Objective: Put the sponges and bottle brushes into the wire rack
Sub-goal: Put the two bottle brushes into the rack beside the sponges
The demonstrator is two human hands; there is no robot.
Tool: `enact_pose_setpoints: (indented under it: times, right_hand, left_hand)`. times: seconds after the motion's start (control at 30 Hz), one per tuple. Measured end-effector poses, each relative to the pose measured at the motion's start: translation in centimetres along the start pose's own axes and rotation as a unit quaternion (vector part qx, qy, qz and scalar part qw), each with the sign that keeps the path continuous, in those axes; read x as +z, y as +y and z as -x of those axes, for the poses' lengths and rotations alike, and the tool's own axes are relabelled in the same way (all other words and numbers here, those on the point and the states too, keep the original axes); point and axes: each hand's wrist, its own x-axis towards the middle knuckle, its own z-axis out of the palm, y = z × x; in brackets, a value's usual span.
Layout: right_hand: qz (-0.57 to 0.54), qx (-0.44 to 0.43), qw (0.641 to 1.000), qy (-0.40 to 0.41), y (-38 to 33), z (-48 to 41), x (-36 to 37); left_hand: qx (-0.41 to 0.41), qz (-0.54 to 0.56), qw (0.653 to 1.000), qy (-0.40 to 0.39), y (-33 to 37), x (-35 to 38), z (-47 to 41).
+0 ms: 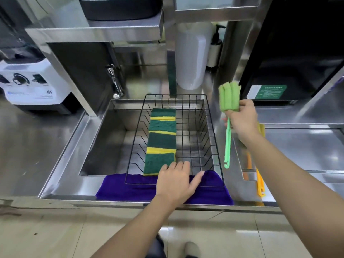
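From the head camera, the black wire rack [208, 127] sits over the steel sink [104, 138], its near edge resting on a purple cloth [119, 190] draped over the front of the steel surface [37, 146]. Four green-and-yellow sponges [162, 138] lie in a row along the middle of the rack, overlapping from back to front. The left hand [176, 183] reaches forward with the forearm stretched up from the lower middle of the view; it lies palm down on the rack's near rim, fingers [183, 165] spread and flat, gripping nothing, their tips just beside the nearest sponge. The right hand [242, 120] is raised to the right of the rack, wrist bent, fingers closed around the neck of a green bottle brush [229, 98], whose sponge head points up while its thin handle hangs down outside the rack's right wall. Orange and yellow brushes [259, 181] lie on the surface further right, partly hidden behind the right forearm.
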Motion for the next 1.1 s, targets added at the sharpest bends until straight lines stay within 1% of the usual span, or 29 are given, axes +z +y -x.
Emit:
enact_pose_setpoints:
  times: [0.1, 0.2, 0.3, 0.43, 0.53, 0.67, 0.73, 0.97, 1.1]
  right_hand:
    - [-0.071, 0.007, 0.997, -0.014, -1.8, 0.0, 2.1]
    - [-0.078, 0.010, 0.996, -0.050, -2.4, -0.4, 4.7]
    - [-0.024, 0.010, 0.996, -0.083, -1.3, 0.0, 7.5]
    - [0.091, 0.009, 0.992, -0.082, 2.0, 0.5, 10.6]
    - [0.124, 0.016, 0.989, -0.080, 3.2, 0.9, 12.3]
    - [0.201, -0.020, 0.976, -0.077, 3.6, 1.3, 13.6]
    - [0.222, -0.031, 0.970, -0.094, 3.8, 1.4, 14.0]
    - [0.321, -0.037, 0.928, -0.187, 5.1, 0.9, 13.2]
    - [0.383, -0.063, 0.898, -0.208, 5.1, 0.6, 12.7]
  left_hand:
    - [-0.017, -0.001, 1.000, 0.005, -1.2, -0.2, 0.3]
    - [-0.013, 0.000, 1.000, 0.023, -1.6, -0.2, 0.7]
    - [-0.014, -0.001, 1.000, 0.028, -1.6, -0.1, 0.8]
    - [-0.016, 0.001, 0.999, 0.029, -1.7, 0.2, 0.8]
    - [-0.013, 0.001, 0.999, 0.039, -1.6, 0.4, 0.8]
    - [-0.008, -0.006, 0.998, 0.055, -1.6, 0.4, 0.8]
    - [-0.010, -0.008, 0.998, 0.060, -1.6, 0.5, 0.9]
    - [-0.008, -0.018, 0.998, 0.055, -1.5, 0.7, 0.9]
    - [-0.008, -0.019, 0.999, 0.035, -1.5, 0.6, 0.9]
